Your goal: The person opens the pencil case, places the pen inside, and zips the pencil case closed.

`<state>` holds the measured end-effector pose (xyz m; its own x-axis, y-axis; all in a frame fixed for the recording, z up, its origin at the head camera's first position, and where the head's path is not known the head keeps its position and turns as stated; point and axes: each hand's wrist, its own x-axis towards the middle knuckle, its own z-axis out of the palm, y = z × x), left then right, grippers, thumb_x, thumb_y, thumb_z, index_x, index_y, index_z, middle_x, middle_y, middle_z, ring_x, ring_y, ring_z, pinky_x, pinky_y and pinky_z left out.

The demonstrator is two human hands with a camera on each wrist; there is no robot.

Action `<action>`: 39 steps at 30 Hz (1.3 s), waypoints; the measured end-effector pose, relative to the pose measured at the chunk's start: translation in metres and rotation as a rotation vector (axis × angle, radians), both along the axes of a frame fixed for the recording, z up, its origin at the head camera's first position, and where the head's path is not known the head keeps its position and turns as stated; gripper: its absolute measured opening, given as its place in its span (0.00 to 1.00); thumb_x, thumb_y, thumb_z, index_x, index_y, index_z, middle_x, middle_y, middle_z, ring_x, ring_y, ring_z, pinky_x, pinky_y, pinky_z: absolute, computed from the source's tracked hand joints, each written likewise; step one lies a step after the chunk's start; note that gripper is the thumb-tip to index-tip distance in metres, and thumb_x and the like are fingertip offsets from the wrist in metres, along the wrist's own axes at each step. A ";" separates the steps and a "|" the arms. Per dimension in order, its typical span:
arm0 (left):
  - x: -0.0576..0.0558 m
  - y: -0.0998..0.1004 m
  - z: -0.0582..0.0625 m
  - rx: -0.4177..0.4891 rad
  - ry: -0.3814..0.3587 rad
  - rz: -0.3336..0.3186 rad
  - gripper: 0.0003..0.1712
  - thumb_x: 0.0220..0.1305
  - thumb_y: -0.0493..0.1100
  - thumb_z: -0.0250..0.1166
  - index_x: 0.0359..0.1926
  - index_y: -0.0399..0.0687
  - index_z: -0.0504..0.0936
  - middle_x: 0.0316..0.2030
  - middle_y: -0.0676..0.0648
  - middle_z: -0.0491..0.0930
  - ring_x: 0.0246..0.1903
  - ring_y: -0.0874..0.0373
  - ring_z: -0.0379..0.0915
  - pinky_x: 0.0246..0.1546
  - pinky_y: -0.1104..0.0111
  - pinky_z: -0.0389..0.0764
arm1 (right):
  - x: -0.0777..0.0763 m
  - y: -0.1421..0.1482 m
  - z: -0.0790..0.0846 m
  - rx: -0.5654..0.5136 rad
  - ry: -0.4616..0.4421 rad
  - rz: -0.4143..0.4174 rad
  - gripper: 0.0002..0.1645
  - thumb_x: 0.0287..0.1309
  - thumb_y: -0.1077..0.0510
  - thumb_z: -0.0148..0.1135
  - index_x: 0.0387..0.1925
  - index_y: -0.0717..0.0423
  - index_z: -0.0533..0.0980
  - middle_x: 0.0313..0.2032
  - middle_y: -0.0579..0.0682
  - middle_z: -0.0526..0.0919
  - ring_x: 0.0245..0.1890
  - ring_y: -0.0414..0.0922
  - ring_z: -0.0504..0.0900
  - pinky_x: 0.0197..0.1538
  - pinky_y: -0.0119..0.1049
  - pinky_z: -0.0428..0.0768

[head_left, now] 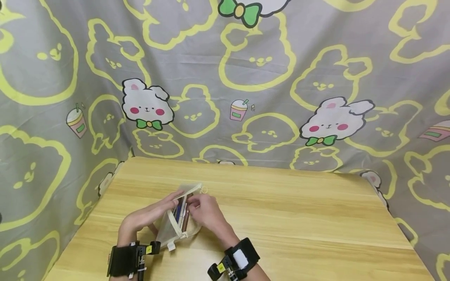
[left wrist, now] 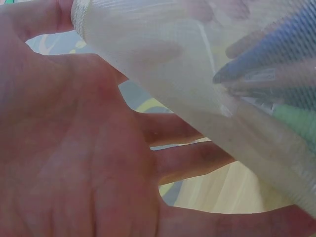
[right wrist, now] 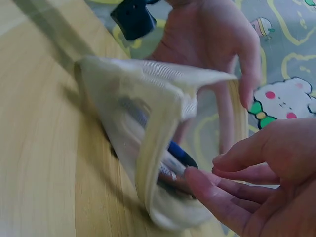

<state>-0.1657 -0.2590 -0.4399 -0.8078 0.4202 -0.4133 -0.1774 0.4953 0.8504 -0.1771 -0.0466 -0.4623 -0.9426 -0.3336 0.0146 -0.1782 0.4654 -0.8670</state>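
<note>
A translucent mesh pencil case [head_left: 165, 231] with a cream zipper stands unzipped on the table, several pens [head_left: 184, 214] inside. My left hand [head_left: 149, 215] holds its left side, thumb at the rim. In the left wrist view the fingers stretch behind the mesh [left wrist: 148, 64]. My right hand [head_left: 207, 212] is at the mouth of the case. In the right wrist view its fingertips [right wrist: 197, 180] lie close to the pen ends, by a blue pen [right wrist: 181, 153], with a gap between the digits. Whether they touch a pen is not clear.
The wooden table [head_left: 299, 222] spreads out around the case. A grey curtain [head_left: 207, 70] with rabbit and cup prints hangs behind and at both sides. A zipper ring [head_left: 204, 190] sits at the far end of the case, and a small white tag [head_left: 171, 246] at the near end.
</note>
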 end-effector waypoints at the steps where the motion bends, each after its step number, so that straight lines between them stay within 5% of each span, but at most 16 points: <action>1: 0.000 0.001 0.000 -0.005 0.000 -0.001 0.42 0.78 0.62 0.44 0.84 0.57 0.41 0.80 0.32 0.31 0.69 0.13 0.37 0.33 0.31 0.81 | -0.001 0.005 -0.001 -0.016 -0.006 -0.008 0.16 0.61 0.69 0.62 0.50 0.66 0.84 0.36 0.53 0.87 0.32 0.40 0.83 0.33 0.29 0.83; 5: -0.003 0.004 0.001 -0.025 0.057 -0.050 0.42 0.79 0.61 0.44 0.83 0.52 0.42 0.80 0.33 0.32 0.72 0.17 0.34 0.44 0.24 0.73 | -0.004 0.025 -0.005 -0.079 -0.048 -0.053 0.16 0.61 0.70 0.60 0.51 0.66 0.83 0.34 0.55 0.86 0.27 0.47 0.85 0.25 0.32 0.82; 9: -0.005 0.008 0.002 -0.063 0.185 -0.130 0.42 0.81 0.58 0.45 0.82 0.42 0.42 0.79 0.30 0.34 0.74 0.23 0.31 0.59 0.20 0.52 | -0.011 0.043 -0.011 -0.077 -0.060 -0.111 0.16 0.60 0.72 0.58 0.48 0.66 0.83 0.32 0.55 0.85 0.22 0.49 0.85 0.19 0.32 0.79; 11: -0.005 0.012 0.002 -0.087 0.212 -0.134 0.42 0.81 0.58 0.47 0.82 0.41 0.44 0.79 0.29 0.35 0.75 0.24 0.30 0.58 0.19 0.50 | -0.015 0.050 -0.014 -0.043 -0.050 -0.132 0.15 0.60 0.72 0.58 0.47 0.65 0.84 0.31 0.53 0.85 0.21 0.47 0.84 0.19 0.31 0.77; 18: 0.001 0.028 0.001 -0.185 0.150 -0.034 0.45 0.75 0.63 0.54 0.82 0.50 0.49 0.79 0.29 0.33 0.74 0.21 0.30 0.37 0.21 0.72 | -0.026 0.057 -0.031 0.081 0.094 -0.166 0.14 0.60 0.72 0.58 0.45 0.65 0.84 0.32 0.50 0.84 0.26 0.39 0.78 0.29 0.30 0.78; 27: 0.004 0.044 0.001 -0.274 0.217 -0.031 0.44 0.76 0.67 0.50 0.82 0.50 0.53 0.80 0.33 0.30 0.77 0.29 0.25 0.63 0.21 0.41 | -0.039 0.047 -0.044 0.058 0.195 -0.192 0.17 0.58 0.70 0.66 0.50 0.66 0.82 0.40 0.57 0.84 0.42 0.50 0.82 0.47 0.43 0.84; 35: 0.000 0.036 0.007 -0.254 0.242 -0.040 0.43 0.80 0.66 0.38 0.82 0.44 0.50 0.80 0.32 0.38 0.77 0.29 0.25 0.66 0.24 0.35 | -0.049 0.039 -0.044 -0.057 0.105 -0.240 0.19 0.58 0.69 0.70 0.52 0.62 0.82 0.49 0.57 0.85 0.50 0.52 0.85 0.52 0.43 0.84; 39: -0.012 0.030 0.013 -0.235 0.361 -0.058 0.40 0.83 0.59 0.38 0.79 0.34 0.51 0.77 0.28 0.48 0.76 0.27 0.38 0.72 0.32 0.41 | -0.050 0.037 -0.044 -0.151 0.081 -0.267 0.14 0.57 0.69 0.70 0.47 0.61 0.83 0.46 0.57 0.87 0.48 0.52 0.87 0.50 0.40 0.86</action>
<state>-0.1782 -0.2291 -0.4271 -0.8960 0.3972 -0.1985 0.1443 0.6832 0.7159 -0.2269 -0.0098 -0.5064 -0.9903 -0.0633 0.1238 -0.1385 0.3723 -0.9177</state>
